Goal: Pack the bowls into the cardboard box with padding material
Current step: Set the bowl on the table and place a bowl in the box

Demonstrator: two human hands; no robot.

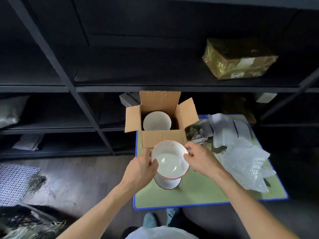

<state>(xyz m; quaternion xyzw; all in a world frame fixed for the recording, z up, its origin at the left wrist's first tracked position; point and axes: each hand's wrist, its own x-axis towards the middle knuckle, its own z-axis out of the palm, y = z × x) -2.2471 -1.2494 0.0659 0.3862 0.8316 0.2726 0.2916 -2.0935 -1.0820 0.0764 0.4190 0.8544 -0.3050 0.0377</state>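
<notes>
A white bowl with a red rim is held in the air between both hands, just in front of the open cardboard box. My left hand grips its left edge, thumb over the rim. My right hand pinches its right edge. Inside the box sits another white bowl. Below the held bowl a third bowl with a dark rim stands on the green mat. Bubble wrap lies on the mat to the right.
Grey padded sheets lie behind the bubble wrap. Dark metal shelving fills the background, with a gold-wrapped parcel on a shelf. A white mesh sheet and straw-like filler lie on the floor at left.
</notes>
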